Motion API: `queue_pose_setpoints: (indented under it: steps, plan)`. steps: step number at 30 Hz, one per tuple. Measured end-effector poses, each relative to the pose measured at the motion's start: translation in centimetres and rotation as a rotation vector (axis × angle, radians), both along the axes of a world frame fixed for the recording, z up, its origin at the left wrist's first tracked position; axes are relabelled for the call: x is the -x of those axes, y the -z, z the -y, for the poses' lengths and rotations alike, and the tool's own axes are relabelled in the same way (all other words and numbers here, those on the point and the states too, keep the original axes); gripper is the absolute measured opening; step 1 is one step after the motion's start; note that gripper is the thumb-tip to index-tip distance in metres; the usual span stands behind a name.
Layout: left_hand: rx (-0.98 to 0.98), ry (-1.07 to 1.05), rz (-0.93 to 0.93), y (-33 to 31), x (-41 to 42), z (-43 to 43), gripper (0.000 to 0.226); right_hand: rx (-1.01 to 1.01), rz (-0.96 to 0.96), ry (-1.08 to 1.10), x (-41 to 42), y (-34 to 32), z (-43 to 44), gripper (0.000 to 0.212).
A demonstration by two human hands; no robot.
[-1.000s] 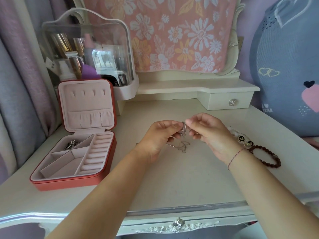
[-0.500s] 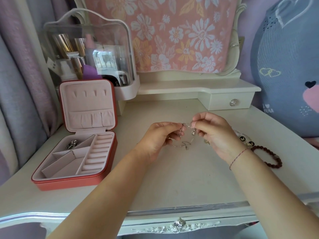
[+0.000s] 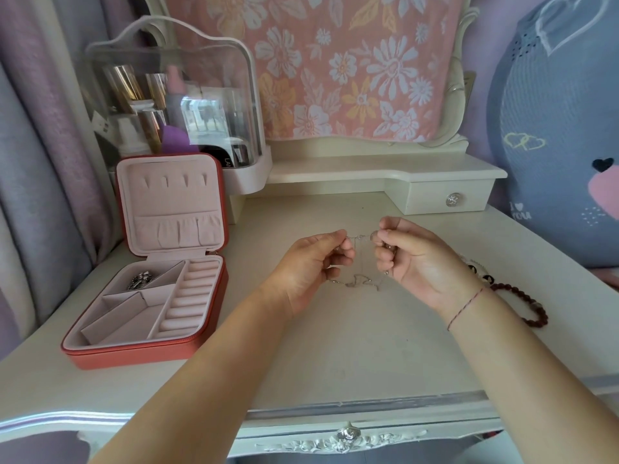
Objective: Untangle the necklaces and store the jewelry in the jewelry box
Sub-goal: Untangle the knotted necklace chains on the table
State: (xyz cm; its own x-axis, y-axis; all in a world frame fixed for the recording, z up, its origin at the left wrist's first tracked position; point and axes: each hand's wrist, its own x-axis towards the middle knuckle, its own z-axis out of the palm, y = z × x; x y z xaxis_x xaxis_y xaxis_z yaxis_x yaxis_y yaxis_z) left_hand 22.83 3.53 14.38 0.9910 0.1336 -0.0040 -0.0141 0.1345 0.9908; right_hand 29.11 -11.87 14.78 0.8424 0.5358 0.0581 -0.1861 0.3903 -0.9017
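Several fine silver necklace strands point(image 3: 358, 283), tangled and drooping, pinched between left hand point(image 3: 311, 266) and right hand point(image 3: 415, 262).

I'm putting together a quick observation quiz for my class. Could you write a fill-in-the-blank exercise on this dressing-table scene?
1. The red square jewelry box has its lid ____.
2. The thin silver necklace chain is pinched by the left hand and the right hand, so ____ hands are busy.
3. The dark brown bead bracelet lies on the white dressing table, on the ____ hand's side.

Missing words: open; both; right.
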Motion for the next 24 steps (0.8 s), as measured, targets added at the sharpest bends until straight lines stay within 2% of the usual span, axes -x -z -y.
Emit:
queue_pose_setpoints:
  steps: [5,14,17,20,24]
  plan:
    - [0.020,-0.023,0.055,-0.1,-0.1,0.0,0.033,0.212,0.177,0.011,0.2,0.3,0.0,0.019]
    - [0.048,-0.022,0.094,0.1,-0.2,-0.1,0.035,0.409,0.341,0.110,0.7,0.4,-0.3,0.007]
    - [0.030,-0.004,0.093,0.2,-0.3,0.0,0.032,0.437,0.368,0.126,0.8,0.2,-0.2,0.005]
    - [0.029,0.034,0.096,0.2,-0.2,0.1,0.020,0.398,0.382,0.117,1.1,0.1,-0.2,0.003]
    - [0.056,0.044,0.112,0.5,-0.2,0.0,0.021,0.364,0.385,0.112,1.0,0.2,-0.4,0.005]
